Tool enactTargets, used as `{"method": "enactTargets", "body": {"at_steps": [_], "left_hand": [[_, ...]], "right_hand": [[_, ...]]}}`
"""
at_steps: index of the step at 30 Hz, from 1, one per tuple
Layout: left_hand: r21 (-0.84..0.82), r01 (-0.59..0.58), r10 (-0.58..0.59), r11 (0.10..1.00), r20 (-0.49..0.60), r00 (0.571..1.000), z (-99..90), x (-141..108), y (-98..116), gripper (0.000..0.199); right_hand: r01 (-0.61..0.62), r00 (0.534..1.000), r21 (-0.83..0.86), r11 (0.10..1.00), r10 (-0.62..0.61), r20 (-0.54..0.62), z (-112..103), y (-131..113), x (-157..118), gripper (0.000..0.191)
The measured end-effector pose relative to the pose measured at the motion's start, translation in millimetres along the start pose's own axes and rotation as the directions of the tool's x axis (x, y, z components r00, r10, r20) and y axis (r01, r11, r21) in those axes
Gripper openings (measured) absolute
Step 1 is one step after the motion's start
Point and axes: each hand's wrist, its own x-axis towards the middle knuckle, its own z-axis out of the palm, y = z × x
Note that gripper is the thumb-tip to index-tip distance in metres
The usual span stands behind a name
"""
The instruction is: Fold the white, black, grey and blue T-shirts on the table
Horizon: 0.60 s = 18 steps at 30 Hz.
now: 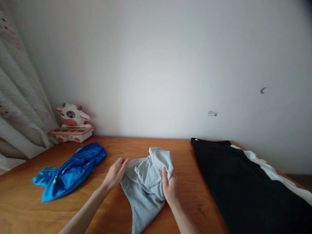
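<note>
A crumpled light grey garment (146,185) of soft knit cloth lies in front of me, its upper part bunched and raised and its lower end trailing toward the near edge. My right hand (170,187) is closed round the bunched right side, thumb on top of the cloth. At the upper left edge of the garment is my left hand (115,172), its fingers loosely stretched and slightly apart, fingertips beside or touching the cloth. Its thumb is not plainly visible. What kind of garment it is, I cannot make out from the folds.
A shiny blue garment (73,172) with a drawstring lies on the wooden table (187,208) at left. A cow-shaped toy keyboard (73,125) stands behind it by the curtain (21,87). Black cloth (239,185) lies flat at right, with white cloth (270,169) along its far side.
</note>
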Motion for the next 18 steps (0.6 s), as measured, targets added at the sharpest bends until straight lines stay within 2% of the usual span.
{"method": "enactTargets", "body": {"at_steps": [2,3,5,7,10,16,18], "left_hand": [[-0.239,0.010,0.010,0.971,0.084,0.996,34.7,-8.6,30.3,0.061],[-0.306,-0.010,0.042,0.952,0.097,0.994,49.5,-14.2,42.6,0.062],[-0.307,-0.081,0.112,0.948,0.084,0.990,71.7,-26.0,60.2,0.058],[-0.227,-0.138,0.154,0.964,0.055,0.986,83.2,-35.1,68.4,0.065],[-0.167,-0.142,0.152,0.976,0.052,0.987,85.0,-40.2,68.9,0.063],[-0.289,-0.085,0.094,0.953,0.018,0.995,75.0,-37.1,63.2,0.050],[-0.317,-0.095,0.100,0.944,-0.001,0.995,72.6,-37.5,63.6,0.038]], "right_hand": [[0.039,0.999,-0.030,0.999,-0.040,-0.017,-0.8,1.1,-0.2,0.047],[0.063,0.998,-0.041,0.997,-0.063,-0.015,-1.6,1.1,-0.2,0.044],[0.109,0.994,-0.054,0.993,-0.109,0.000,-3.7,0.5,0.1,0.037],[0.141,0.990,-0.055,0.988,-0.140,0.015,-6.0,-0.4,0.7,0.033],[0.175,0.983,-0.041,0.984,-0.172,0.057,-9.1,-2.4,1.7,0.031],[0.286,0.946,-0.034,0.958,-0.277,0.167,-12.6,-8.6,0.8,0.036],[0.322,0.934,-0.048,0.946,-0.309,0.178,-12.8,-10.4,0.3,0.036]]}}
